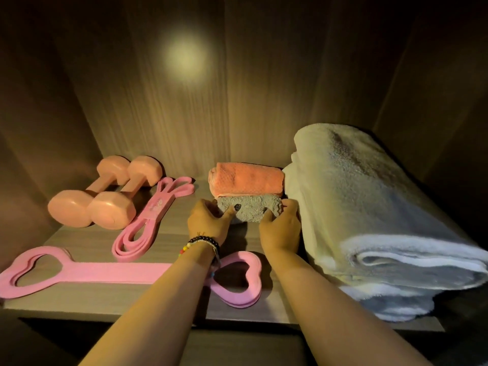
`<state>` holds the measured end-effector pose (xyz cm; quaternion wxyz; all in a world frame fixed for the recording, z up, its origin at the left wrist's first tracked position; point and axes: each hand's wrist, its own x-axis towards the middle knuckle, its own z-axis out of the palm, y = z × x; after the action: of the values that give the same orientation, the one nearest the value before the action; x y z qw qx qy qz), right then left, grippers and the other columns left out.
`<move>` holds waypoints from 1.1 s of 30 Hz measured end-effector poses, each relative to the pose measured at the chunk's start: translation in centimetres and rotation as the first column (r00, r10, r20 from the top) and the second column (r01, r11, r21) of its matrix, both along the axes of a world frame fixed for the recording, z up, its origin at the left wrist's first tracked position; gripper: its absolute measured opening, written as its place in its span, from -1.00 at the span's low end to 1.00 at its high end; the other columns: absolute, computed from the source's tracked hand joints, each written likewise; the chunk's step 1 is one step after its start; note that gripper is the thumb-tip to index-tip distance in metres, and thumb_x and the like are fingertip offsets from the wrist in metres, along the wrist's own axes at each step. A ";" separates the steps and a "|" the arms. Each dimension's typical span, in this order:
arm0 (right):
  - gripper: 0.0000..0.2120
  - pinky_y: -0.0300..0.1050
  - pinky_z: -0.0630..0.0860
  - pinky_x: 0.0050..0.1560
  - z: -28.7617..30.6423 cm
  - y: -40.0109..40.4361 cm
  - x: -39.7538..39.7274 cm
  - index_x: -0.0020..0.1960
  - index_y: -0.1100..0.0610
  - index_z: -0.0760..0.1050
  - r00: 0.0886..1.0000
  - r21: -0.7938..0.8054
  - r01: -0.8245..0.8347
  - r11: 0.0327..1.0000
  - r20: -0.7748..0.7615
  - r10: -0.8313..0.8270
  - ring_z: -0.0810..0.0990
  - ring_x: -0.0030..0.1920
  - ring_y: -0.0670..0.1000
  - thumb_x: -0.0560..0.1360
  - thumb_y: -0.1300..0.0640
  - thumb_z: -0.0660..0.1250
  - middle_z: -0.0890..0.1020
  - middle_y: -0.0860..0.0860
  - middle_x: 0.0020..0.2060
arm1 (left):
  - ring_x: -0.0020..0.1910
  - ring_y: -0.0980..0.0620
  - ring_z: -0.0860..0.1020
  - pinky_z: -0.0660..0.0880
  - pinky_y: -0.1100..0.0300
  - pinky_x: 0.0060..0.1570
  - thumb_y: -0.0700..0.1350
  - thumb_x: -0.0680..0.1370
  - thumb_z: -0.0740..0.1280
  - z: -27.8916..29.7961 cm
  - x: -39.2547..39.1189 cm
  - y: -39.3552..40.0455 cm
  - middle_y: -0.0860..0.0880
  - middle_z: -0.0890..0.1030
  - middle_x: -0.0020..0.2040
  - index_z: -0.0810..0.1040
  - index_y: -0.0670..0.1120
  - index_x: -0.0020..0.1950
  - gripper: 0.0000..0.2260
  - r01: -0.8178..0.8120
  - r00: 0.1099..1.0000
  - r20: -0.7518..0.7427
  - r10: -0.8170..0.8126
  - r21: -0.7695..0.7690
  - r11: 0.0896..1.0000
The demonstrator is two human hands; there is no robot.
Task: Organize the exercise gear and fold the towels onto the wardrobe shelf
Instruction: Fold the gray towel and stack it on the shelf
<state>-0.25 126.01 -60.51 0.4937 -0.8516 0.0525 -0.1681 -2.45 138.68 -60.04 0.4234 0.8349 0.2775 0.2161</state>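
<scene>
Shelf: the wardrobe shelf carries all the gear and towels in view, with gear on the left half and towels on the right half.
Dumbbells: 2 peach dumbbells lie side by side at the back left, touching each other; this part looks done.
Thin band: a folded pink resistance band lies just right of the dumbbells, running front to back.
Wide band: a broad pink band with heart-shaped ends lies across the front of the shelf, passing under the left forearm; it looks placed, though its right end sits in front of the towels.
Big towel: a large pale towel, folded thick, fills the right side and overhangs the front edge a little.
Small towels: a folded orange towel sits on top of a folded grey towel, between the thin band and the big towel and touching the latter.
Left hand: the left hand grips the grey towel's left end, thumb pressed on its front face.
Right hand: the right hand grips its right end, fingers curled round the corner beside the big towel.
Progress: nearly finished by my judgement; the small stack is being seated or squared.
Left to do: likely only letting go, and perhaps pushing the big towel further in.
</scene>
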 end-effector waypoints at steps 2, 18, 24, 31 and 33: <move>-0.68 0.03 0.59 -0.06 0.1 0.4 0.5 0.26 0.19 0.32 0.999 -0.049 0.035 0.998 -0.011 -0.036 0.61 0.05 0.22 0.55 0.17 0.27 0.59 0.20 0.11 | -0.16 0.00 0.49 0.37 0.21 -0.14 0.03 0.44 0.47 0.0 0.3 0.0 0.01 0.53 -0.17 0.51 -0.11 -0.01 -0.72 0.020 1.000 -0.007 -0.020 -0.001 1.000; -0.38 0.01 0.16 0.45 -2.0 -0.9 -1.4 0.44 0.22 0.34 0.942 -0.472 -0.137 0.871 0.209 0.261 0.21 0.48 0.20 0.39 0.41 0.29 0.29 0.16 0.47 | -0.05 -0.07 0.61 0.40 0.23 -0.16 0.01 0.46 0.46 -0.6 1.7 0.2 -0.08 0.69 -0.07 0.68 -0.11 -0.02 -0.78 0.103 0.995 -0.021 -0.101 0.109 0.989; -0.42 -0.10 0.05 0.50 -1.6 -1.2 -0.9 0.51 0.20 0.20 0.953 -0.409 -0.253 0.877 0.053 0.300 0.04 0.54 0.07 0.50 0.37 0.17 0.14 0.04 0.53 | -0.04 0.01 0.61 0.39 0.29 -0.13 0.02 0.48 0.43 -0.8 1.7 0.4 -0.02 0.69 -0.02 0.67 -0.06 0.08 -0.75 0.143 0.989 -0.046 -0.139 0.086 0.986; -0.55 -0.59 -0.02 0.24 -0.6 -2.3 -2.3 0.43 0.15 0.35 0.951 -0.054 -0.308 0.950 0.008 0.309 0.20 0.48 -0.04 0.56 0.37 0.13 0.31 0.00 0.45 | 0.16 -0.07 0.57 0.46 0.14 0.19 -0.06 0.51 0.40 0.9 0.3 0.4 -0.08 0.65 0.12 0.60 -0.10 0.22 -0.70 0.159 0.982 -0.091 -0.165 -0.068 0.985; -0.56 -0.45 0.03 0.36 -0.4 -2.9 -3.5 0.46 0.12 0.30 0.938 -0.070 -0.345 0.936 -0.042 0.343 0.18 0.50 -0.04 0.60 0.31 0.11 0.27 -0.02 0.47 | 0.15 -0.13 0.58 0.50 0.04 0.19 -0.07 0.52 0.36 1.6 -0.7 0.4 -0.10 0.66 0.09 0.60 -0.08 0.21 -0.73 0.163 0.981 -0.086 -0.172 -0.102 0.981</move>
<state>-3.77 123.10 -60.90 0.4820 -0.8682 -0.0964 -0.0683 -3.14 139.06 -58.47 0.4654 0.8436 0.2359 0.1267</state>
